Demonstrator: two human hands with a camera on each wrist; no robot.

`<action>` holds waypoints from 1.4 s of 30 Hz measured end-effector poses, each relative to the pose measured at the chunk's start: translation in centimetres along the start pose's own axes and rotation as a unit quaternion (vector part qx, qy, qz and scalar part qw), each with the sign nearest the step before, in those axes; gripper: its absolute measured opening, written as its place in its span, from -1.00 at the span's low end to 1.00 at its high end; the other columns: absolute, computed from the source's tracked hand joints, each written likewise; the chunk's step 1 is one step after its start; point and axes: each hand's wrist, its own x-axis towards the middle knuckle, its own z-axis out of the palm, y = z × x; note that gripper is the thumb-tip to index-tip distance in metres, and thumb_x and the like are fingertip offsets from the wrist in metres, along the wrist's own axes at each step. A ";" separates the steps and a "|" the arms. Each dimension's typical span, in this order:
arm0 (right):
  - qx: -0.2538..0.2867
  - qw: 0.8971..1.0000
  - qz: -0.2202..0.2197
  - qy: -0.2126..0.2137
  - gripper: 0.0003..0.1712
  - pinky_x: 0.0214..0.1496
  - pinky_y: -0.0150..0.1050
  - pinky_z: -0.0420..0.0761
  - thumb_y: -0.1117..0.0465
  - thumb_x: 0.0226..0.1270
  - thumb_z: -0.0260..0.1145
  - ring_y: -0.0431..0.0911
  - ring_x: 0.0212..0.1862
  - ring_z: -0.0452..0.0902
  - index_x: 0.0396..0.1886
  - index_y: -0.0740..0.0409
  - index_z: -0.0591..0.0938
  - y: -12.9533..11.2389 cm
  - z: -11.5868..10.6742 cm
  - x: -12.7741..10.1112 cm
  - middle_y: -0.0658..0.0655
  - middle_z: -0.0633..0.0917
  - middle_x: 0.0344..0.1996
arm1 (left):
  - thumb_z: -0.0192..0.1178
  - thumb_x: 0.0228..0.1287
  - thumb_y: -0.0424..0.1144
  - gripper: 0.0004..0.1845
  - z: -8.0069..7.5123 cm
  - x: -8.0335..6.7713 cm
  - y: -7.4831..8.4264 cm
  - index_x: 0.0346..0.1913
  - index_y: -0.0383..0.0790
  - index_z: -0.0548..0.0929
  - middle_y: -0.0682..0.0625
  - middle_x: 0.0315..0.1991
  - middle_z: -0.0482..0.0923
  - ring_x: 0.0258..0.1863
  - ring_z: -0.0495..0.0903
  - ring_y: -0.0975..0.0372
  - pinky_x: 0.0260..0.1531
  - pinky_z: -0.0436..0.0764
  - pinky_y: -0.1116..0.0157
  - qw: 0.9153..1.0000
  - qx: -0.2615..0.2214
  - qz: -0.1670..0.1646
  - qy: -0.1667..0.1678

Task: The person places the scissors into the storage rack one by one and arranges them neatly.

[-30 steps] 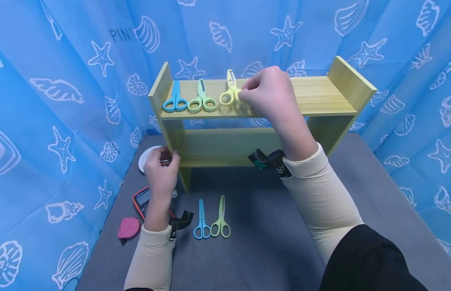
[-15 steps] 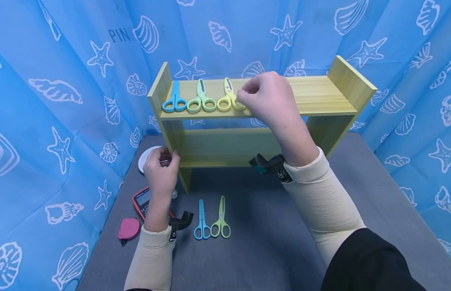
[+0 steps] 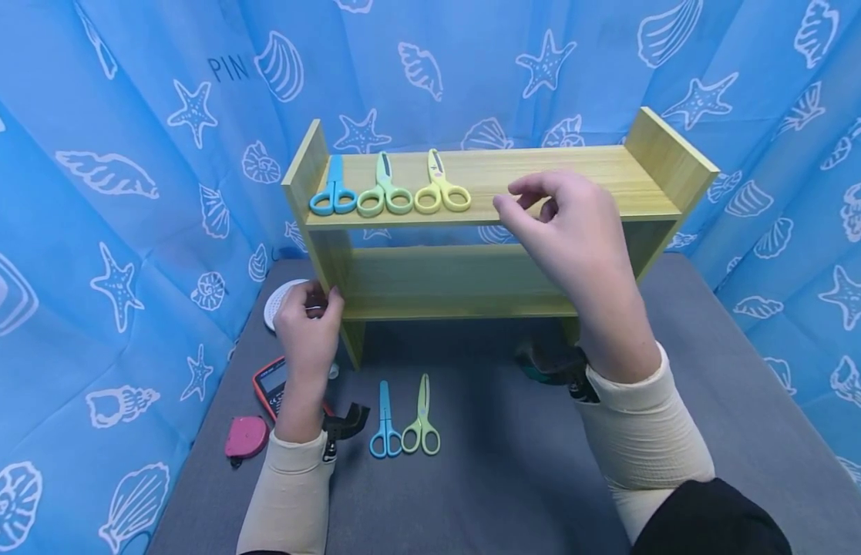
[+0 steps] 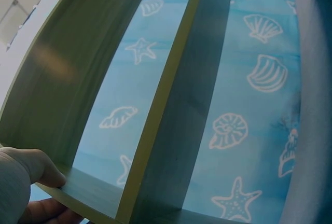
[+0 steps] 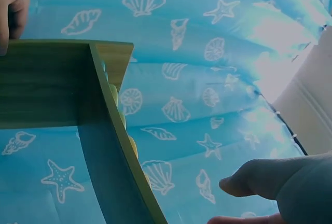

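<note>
On the top board of the wooden shelf [image 3: 541,202], blue scissors [image 3: 335,185], light green scissors [image 3: 385,185] and yellow scissors [image 3: 440,185] lie in a row, handles toward the front edge. My right hand [image 3: 572,223] is in front of the shelf, right of the yellow scissors, thumb and fingers apart with nothing between them. Lower left, my left hand [image 3: 311,324] grips the shelf's left side panel; in the left wrist view its thumb [image 4: 44,169] presses the inner face while the other fingers go behind.
Another blue pair of scissors [image 3: 385,424] and another green pair [image 3: 422,420] lie on the grey table [image 3: 485,486]. Left of them are a pink tape measure [image 3: 247,436], an orange-edged multimeter [image 3: 269,385] and a white round object [image 3: 274,304]. A patterned blue curtain [image 3: 159,193] surrounds the table.
My right hand has laid the yellow scissors down flat beside the green ones, let go, and moved right and down toward me. The left hand stays put.
</note>
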 end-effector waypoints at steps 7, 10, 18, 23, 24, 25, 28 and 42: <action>0.030 0.998 -0.011 0.047 -0.62 -0.34 -0.28 0.37 -0.06 0.43 0.34 -0.10 -0.36 0.42 -0.01 0.11 0.78 2.3 -0.5 -3.0 0.03 0.68 -0.24 | 0.31 0.35 -0.33 -0.82 0.1 0.0 -0.1 -0.12 -0.42 0.69 -0.18 -0.22 0.67 -0.30 0.65 0.12 -0.30 0.63 0.43 1.000 0.000 0.000 0.000; 0.043 0.997 -0.013 0.062 -0.63 -0.30 -0.33 0.40 -0.02 0.43 0.36 -0.11 -0.33 0.42 0.00 0.15 0.77 3.1 -0.6 -4.1 0.05 0.67 -0.23 | 0.31 0.34 -0.34 -0.82 0.1 0.0 -0.1 -0.12 -0.43 0.69 -0.19 -0.22 0.67 -0.30 0.65 0.12 -0.30 0.61 0.45 1.000 -0.002 -0.001 0.000; 0.100 0.988 -0.042 0.109 -0.74 -0.23 -0.44 0.49 0.16 0.41 0.39 -0.18 -0.30 0.49 -0.07 0.25 0.77 5.3 1.0 -6.6 0.02 0.66 -0.33 | 0.30 0.33 -0.35 -0.83 0.1 0.0 0.1 -0.14 -0.45 0.69 -0.21 -0.24 0.67 -0.30 0.65 0.10 -0.30 0.60 0.47 1.000 -0.004 0.001 0.007; 0.136 0.981 -0.056 0.129 -0.82 -0.30 -0.45 0.52 0.23 0.38 0.41 -0.19 -0.34 0.53 -0.12 0.22 0.79 6.9 3.1 -7.8 -0.03 0.66 -0.34 | 0.30 0.33 -0.35 -0.83 0.2 0.0 0.0 -0.15 -0.44 0.69 -0.21 -0.24 0.66 -0.31 0.64 0.10 -0.31 0.60 0.48 1.000 -0.002 -0.001 0.009; 0.140 0.980 -0.059 0.128 -0.83 -0.31 -0.44 0.51 0.24 0.38 0.41 -0.19 -0.34 0.53 -0.12 0.21 0.79 7.2 3.5 -8.1 -0.03 0.66 -0.35 | 0.30 0.33 -0.35 -0.83 0.2 0.0 -0.1 -0.15 -0.45 0.69 -0.21 -0.24 0.66 -0.31 0.64 0.10 -0.31 0.60 0.48 1.000 -0.001 -0.001 0.009; 0.142 0.980 -0.061 0.126 -0.84 -0.32 -0.44 0.51 0.25 0.37 0.41 -0.19 -0.35 0.53 -0.12 0.20 0.79 7.5 3.9 -8.4 -0.03 0.65 -0.36 | 0.30 0.34 -0.35 -0.83 0.3 -0.1 -0.1 -0.15 -0.45 0.69 -0.21 -0.24 0.66 -0.31 0.64 0.10 -0.32 0.60 0.48 1.000 0.000 -0.001 0.009; 0.147 0.980 -0.064 0.114 -0.85 -0.30 -0.42 0.52 0.28 0.37 0.41 -0.19 -0.33 0.53 -0.11 0.19 0.78 8.2 5.0 -9.3 -0.03 0.66 -0.35 | 0.30 0.34 -0.35 -0.82 0.3 -0.1 -0.1 -0.14 -0.45 0.69 -0.22 -0.24 0.66 -0.31 0.64 0.10 -0.31 0.60 0.46 1.000 0.003 0.001 0.008; 0.157 0.986 -0.042 0.021 -0.81 -0.27 -0.31 0.61 0.40 0.30 0.43 -0.16 -0.29 0.55 -0.12 0.15 0.76 11.7 9.7 -13.1 -0.06 0.68 -0.32 | 0.29 0.30 -0.39 -0.85 0.4 -0.1 -0.1 -0.20 -0.48 0.69 -0.25 -0.31 0.66 -0.36 0.65 0.08 -0.37 0.58 0.50 1.000 -0.002 0.003 0.021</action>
